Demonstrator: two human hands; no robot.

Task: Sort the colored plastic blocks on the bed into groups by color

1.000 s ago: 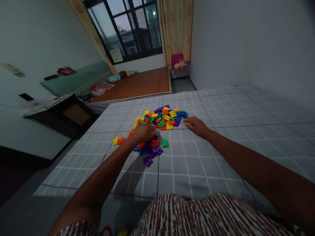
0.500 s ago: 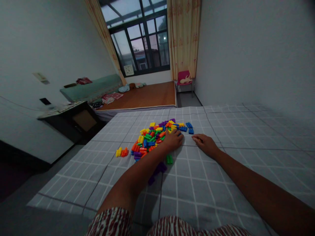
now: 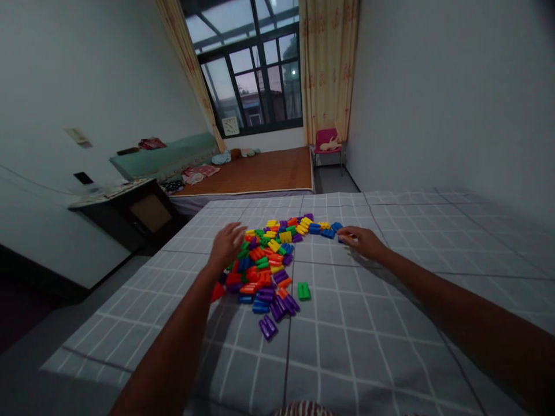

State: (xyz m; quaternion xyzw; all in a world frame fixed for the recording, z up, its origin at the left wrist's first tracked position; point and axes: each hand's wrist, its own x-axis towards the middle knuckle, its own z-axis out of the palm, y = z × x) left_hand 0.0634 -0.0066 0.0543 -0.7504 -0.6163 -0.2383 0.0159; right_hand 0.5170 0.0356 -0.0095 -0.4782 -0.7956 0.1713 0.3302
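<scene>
Loosely, with fingers spread and the grip unclenched, a person's left hand (image 3: 228,245) hovers at the left edge of a heap of plastic toy blocks (image 3: 263,276) on a grey checked cloth (image 3: 359,341). Across the heap, the right hand (image 3: 363,242) rests low over the cloth, thumb and fingers drawn toward each other at the far right end of the blocks; whether its grip holds a piece cannot be told from this angle. Blue blocks (image 3: 328,233) lie just beside its fingertips.

Between the hands, the pieces, many shaped like paired tubes, run in red, orange, yellow, green, blue and purple, bunched in a band that curves from the near left toward the right hand. One green block (image 3: 304,291) lies apart to the right of the heap, and a purple block (image 3: 267,327) marks its nearest end.

Beyond the cloth, a bed (image 3: 269,173) with a brown mat stretches below a dark-framed window (image 3: 260,86), where a square clock (image 3: 230,126) stands. A red chair (image 3: 324,136) bears a pale plush toy (image 3: 331,145); a dark cabinet (image 3: 150,211) stands at left.
</scene>
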